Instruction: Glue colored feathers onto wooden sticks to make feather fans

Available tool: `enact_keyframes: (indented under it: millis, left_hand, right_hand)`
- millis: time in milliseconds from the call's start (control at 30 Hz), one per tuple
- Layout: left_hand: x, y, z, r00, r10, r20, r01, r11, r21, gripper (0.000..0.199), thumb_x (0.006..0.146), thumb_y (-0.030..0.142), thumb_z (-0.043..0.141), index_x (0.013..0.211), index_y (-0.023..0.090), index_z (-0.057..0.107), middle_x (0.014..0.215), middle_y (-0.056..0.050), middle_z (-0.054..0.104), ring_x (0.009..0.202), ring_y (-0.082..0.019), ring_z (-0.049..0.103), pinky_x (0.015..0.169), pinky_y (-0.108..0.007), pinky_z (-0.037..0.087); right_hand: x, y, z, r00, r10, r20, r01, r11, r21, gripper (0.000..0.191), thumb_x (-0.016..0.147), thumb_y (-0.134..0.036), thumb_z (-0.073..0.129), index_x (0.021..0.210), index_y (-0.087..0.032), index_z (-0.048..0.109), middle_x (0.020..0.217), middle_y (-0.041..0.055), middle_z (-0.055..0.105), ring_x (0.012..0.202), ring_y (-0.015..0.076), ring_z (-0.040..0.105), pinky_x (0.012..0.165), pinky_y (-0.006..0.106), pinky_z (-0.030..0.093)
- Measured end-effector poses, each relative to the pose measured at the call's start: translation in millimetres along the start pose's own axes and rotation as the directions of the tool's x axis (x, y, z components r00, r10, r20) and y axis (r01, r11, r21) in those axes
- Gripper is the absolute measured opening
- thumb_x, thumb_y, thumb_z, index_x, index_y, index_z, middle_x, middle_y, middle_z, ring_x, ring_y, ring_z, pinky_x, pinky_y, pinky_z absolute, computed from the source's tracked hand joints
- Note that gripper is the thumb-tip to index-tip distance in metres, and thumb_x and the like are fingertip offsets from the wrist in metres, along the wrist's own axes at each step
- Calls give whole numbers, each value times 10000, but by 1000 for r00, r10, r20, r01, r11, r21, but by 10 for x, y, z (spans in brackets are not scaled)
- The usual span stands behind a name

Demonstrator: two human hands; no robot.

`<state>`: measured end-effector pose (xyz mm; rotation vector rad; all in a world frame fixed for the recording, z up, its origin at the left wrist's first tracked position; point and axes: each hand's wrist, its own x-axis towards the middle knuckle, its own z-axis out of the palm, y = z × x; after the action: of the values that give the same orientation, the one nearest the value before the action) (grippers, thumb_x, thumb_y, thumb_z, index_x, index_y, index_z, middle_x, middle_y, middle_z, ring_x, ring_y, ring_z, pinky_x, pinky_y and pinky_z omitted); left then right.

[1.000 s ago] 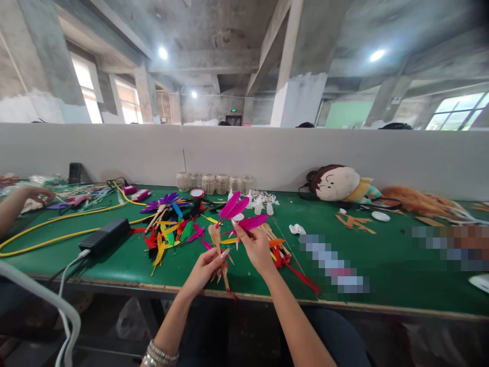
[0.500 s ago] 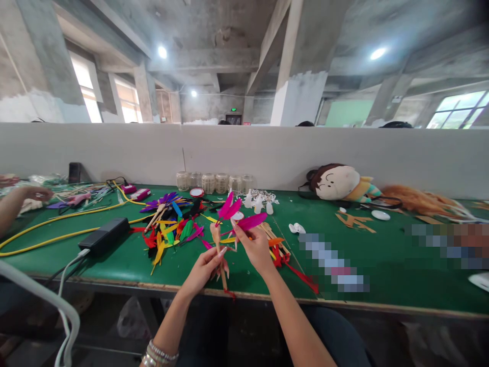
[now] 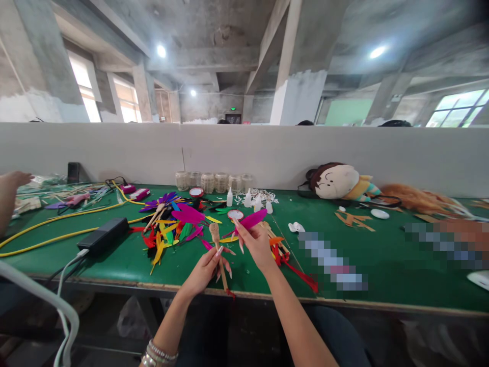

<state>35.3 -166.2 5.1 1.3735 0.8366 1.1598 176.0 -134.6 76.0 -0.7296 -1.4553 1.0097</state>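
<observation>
Well, the left hand (image 3: 201,271) is closed on a wooden stick (image 3: 215,239), the right hand (image 3: 256,245) pinches a pink feather (image 3: 251,220), and another pink feather (image 3: 188,214) lies on the feather heap (image 3: 164,239).

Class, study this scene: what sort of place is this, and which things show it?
Probably a handicraft workshop in a factory-like building: a long green workbench heaped with dyed feathers, small jars along its back, and bare concrete pillars beyond.
</observation>
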Motion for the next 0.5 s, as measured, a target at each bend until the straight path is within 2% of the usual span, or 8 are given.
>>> enact_keyframes:
  millis: [167,300,500]
  left_hand:
    - [2,-21,-8,1000,1,-13,-1,1000,4,460,776,552,432,962,137,501,610,10,606,387,-42,391,383,-189,247]
    - [6,-10,0,1000,7,-22,-7,1000,4,417,774,534,452,896,139,503,593,16,598,385,-42,394,375,-182,251]
    - [15,29,15,994,39,-100,-37,999,26,356,749,499,521,712,147,477,553,20,574,405,-44,419,393,-173,298]
  right_hand:
    - [-24,19,15,997,-49,63,59,982,-177,361,708,-433,579,473,-171,499,416,-52,413,399,64,370,407,217,305]
    - [-51,-25,38,990,-129,61,142,932,-333,403,738,-399,557,423,-174,445,387,-54,402,391,61,355,424,219,297]
    - [-51,9,28,967,-252,16,235,872,-430,392,758,-359,547,421,-175,471,376,-46,434,395,71,399,461,222,327]
